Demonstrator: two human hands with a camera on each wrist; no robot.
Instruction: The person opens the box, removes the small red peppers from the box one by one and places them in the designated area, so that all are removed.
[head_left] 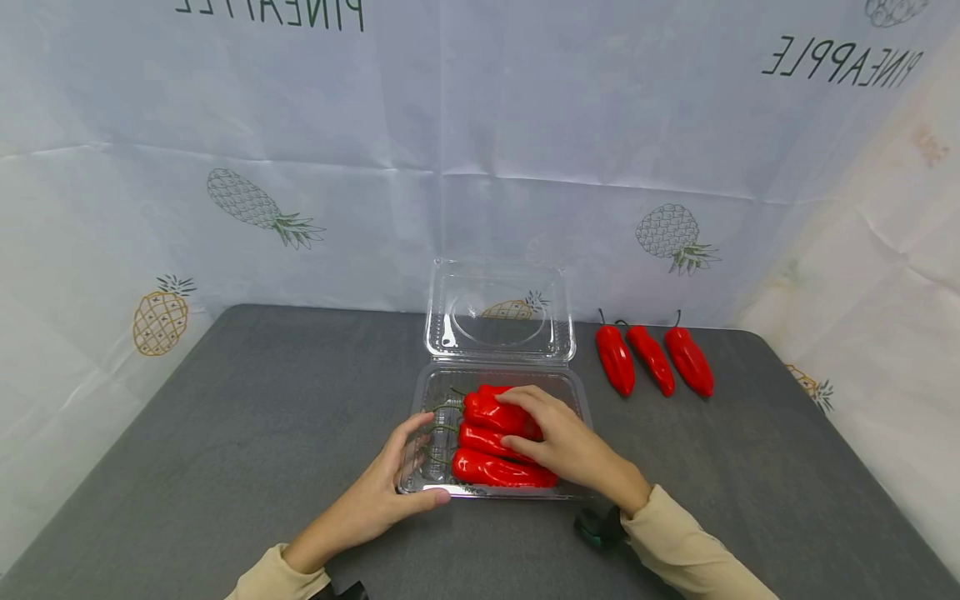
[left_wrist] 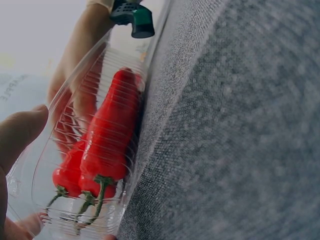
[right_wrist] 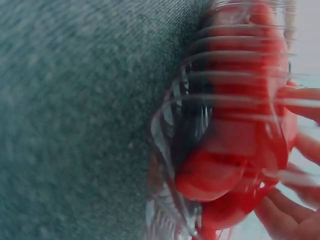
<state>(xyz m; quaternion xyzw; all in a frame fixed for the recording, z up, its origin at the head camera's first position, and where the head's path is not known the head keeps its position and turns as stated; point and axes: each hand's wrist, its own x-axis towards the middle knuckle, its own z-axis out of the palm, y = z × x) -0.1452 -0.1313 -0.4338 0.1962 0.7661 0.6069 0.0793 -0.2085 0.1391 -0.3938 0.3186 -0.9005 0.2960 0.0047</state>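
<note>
Within the clear tray (head_left: 573, 390), the right hand (head_left: 561, 433) grasps a red pepper (head_left: 486, 412); the left hand (head_left: 382, 490), fingers extended, borders the side. Light pressure should suffice.

Beige slvs (head_left: 686, 542), blk wrist cam (head_left: 598, 529) (green-tinged)

A dark grey, flat-topped table (head_left: 247, 450) bears a clear plastic, rectangular ribbed container (head_left: 551, 381) near its middle, with the clear plastic hinged lid (head_left: 498, 327) raised behind it. In the container, glossy red, elongated peppers (head_left: 498, 471) lie side by side from front to back, stems toward the left. A bare left hand (head_left: 375, 496) is at the container's left front corner; a bare right hand (head_left: 558, 437) rests over the peppers' right part. Three loose glossy red, tapered peppers (head_left: 650, 360) lie right of the lid, stems rearward. A white, pineapple-printed cloth (head_left: 375, 233) hangs behind.
</note>
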